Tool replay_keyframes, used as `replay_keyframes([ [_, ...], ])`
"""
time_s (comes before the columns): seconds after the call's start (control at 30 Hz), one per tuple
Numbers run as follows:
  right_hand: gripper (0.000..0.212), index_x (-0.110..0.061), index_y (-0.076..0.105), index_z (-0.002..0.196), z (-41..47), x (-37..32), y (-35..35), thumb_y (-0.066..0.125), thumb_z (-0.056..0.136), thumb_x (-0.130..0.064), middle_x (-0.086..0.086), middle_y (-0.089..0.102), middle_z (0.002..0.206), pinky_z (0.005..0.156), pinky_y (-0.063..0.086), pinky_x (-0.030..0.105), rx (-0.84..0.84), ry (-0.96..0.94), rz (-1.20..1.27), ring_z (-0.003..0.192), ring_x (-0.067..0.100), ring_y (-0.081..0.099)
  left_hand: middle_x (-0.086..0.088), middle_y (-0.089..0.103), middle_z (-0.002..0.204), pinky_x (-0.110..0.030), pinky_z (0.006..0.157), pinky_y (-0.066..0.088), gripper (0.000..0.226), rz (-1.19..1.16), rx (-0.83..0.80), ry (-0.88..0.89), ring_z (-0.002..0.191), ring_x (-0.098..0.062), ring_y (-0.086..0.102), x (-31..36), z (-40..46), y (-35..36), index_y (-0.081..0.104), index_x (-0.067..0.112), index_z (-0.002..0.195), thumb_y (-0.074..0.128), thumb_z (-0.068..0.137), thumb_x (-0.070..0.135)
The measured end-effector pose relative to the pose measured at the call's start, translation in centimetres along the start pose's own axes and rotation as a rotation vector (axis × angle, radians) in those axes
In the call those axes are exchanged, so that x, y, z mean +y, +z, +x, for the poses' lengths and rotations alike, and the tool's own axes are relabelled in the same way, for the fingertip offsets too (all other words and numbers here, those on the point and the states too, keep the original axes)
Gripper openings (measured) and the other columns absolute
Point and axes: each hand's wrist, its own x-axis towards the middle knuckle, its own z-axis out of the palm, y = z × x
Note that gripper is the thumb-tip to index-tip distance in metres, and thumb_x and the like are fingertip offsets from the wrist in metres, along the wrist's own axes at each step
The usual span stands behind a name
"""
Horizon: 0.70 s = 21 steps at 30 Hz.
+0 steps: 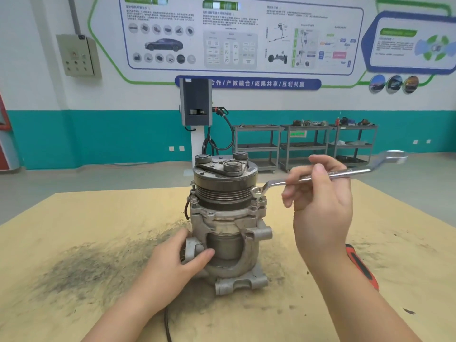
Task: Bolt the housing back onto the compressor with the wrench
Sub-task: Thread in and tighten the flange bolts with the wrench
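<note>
The compressor (229, 233) stands upright in the middle of the tan table, its dark pulley (225, 186) on top and the grey cast housing (243, 243) below. Bolts (261, 202) stick up at the housing's right flange. My right hand (320, 201) grips a double-ended ring wrench (345, 172) by the shaft, held roughly level. Its near ring end (257, 192) hangs just above those right bolts. My left hand (177, 265) holds the lower left side of the housing, thumb across its front.
The tan table (74, 243) carries a dark grime smear (81, 267) at left. A red-and-black tool (361, 265) lies behind my right forearm. A black cable (167, 324) runs off the front edge. Shelf carts (303, 144) and a charger post (196, 104) stand by the far wall.
</note>
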Motion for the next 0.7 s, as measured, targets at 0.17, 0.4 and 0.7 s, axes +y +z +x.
replay_keyframes([
  [0.17,0.02,-0.008,0.05,0.099,1.6,0.8,-1.4,0.032,0.102,-0.003,0.005,0.06,0.06,0.043,0.04,0.023,0.032,0.398,0.191,0.047,0.016,0.05,0.035,0.058,0.072,-0.004,0.06,0.037,0.016,-0.007,-0.021,0.038,0.064,0.013,0.052,0.4,-0.2,-0.2,0.048,0.051,0.083,0.061,0.081,0.06],
  [0.4,0.022,-0.008,0.05,0.092,1.7,1.8,-1.6,0.031,0.101,-0.003,0.005,0.057,0.061,0.043,0.038,0.022,-0.009,0.495,0.297,0.047,0.016,0.049,0.027,0.067,0.087,-0.007,0.061,0.04,0.04,-0.124,-0.045,-0.017,0.073,0.008,0.059,0.2,0.3,-0.4,0.055,0.038,0.094,0.054,0.071,0.07],
  [0.7,0.015,-0.015,0.047,0.095,-2.0,2.3,-0.5,0.035,0.104,-0.02,-0.001,0.063,0.072,0.05,0.046,0.025,-0.073,-0.13,-0.018,0.054,0.018,0.058,0.013,0.065,0.08,-0.013,0.061,0.039,0.052,-0.088,-0.013,0.003,0.069,-0.002,0.056,-0.6,0.6,-0.8,0.056,0.026,0.083,0.052,0.069,0.076],
])
